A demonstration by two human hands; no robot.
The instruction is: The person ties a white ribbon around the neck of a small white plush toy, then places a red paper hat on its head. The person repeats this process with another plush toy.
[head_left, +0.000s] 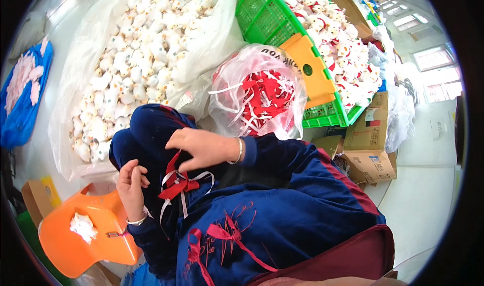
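Observation:
Several red cloth pieces with white ribbons point(180, 186) lie on my lap, over dark blue velvet trousers point(151, 130). Just above them is my right hand point(204, 147), its thumb and fingers apart; the fingertips come close to the cloth, and whether they touch it is unclear. To the left, my left hand point(132, 187) is raised with fingers curled in. Anything pinched there is too small to make out. Dark red ribbon bows point(225, 233) and loose red threads are on the front of my blue top point(222, 205).
Ahead stands a large clear bag of small white plush toys point(136, 59). Beside it, a plastic bag point(227, 104) holds red pieces with white ribbons. A green crate point(322, 115) contains white-and-red toys. Cardboard boxes point(370, 140) sit right; an orange chair point(75, 253) stands left.

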